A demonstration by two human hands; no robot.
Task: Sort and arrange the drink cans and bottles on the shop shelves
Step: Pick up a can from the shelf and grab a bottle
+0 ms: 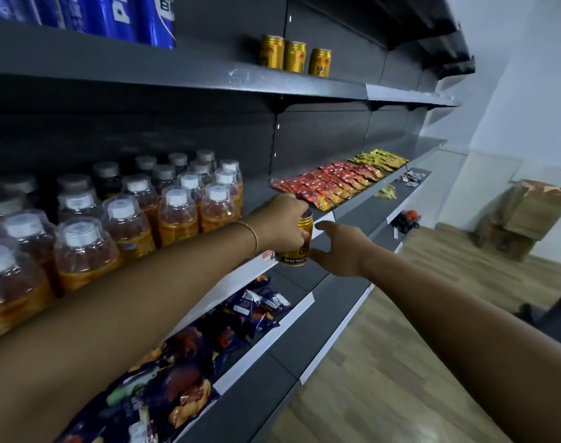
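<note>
My left hand (284, 223) grips a gold energy-drink can (299, 247) from above, holding it in the air just in front of the middle shelf's edge (323, 217). Just right of the can, my right hand (339, 247) reaches toward it with fingers spread and relaxed, its thumb close to the can's lower side. Three matching gold cans (294, 56) stand in a row on the upper shelf (208, 79). Orange-drink bottles (177, 212) with white caps fill the left of the middle shelf. Blue cola cans (113, 17) stand at the top left.
Red snack packets (330, 185) and yellow packets (381, 158) lie on the middle shelf to the right. Dark blue snack bags (208, 334) fill the lower shelf beneath my arms. Cardboard boxes (525, 215) sit on the wooden floor at the far right.
</note>
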